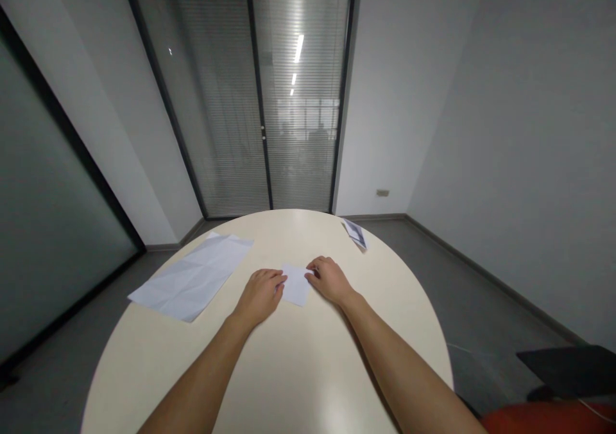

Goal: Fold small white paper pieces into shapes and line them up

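A small folded piece of white paper [295,285] lies flat near the middle of the round cream table [298,370]. My left hand [260,294] rests at its left edge, fingers curled and pressed on the paper. Its right edge is under the bent fingertips of my right hand [328,278], which press down on it. Both forearms reach in from the near edge of the table.
A large creased white sheet [192,276] lies on the table's left side, partly over the rim. A small printed leaflet [355,232] sits at the far right rim. Glass doors with blinds stand behind. A dark chair [568,370] is at the lower right.
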Tool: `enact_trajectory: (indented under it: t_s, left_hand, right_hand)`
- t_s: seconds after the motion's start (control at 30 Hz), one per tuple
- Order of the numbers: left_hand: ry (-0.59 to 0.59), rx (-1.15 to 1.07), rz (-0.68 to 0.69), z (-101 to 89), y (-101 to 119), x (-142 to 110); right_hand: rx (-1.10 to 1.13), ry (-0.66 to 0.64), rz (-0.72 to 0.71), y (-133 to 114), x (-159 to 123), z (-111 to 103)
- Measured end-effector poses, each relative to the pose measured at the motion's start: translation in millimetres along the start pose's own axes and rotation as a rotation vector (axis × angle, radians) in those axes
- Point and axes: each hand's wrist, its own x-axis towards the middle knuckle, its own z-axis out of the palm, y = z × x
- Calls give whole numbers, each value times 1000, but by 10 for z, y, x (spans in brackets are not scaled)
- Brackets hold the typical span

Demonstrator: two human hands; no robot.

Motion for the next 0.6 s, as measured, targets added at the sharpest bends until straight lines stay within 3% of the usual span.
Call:
enact_trajectory:
  t_s: [0.37, 0.6]
  left_hand:
    - [-10, -13, 3, -66, 26, -5]
    - [-49, 44, -41, -175, 96, -3]
  right_hand:
    - [266, 18, 64, -47, 19, 29]
    - [-54, 106, 186, -110, 4, 0]
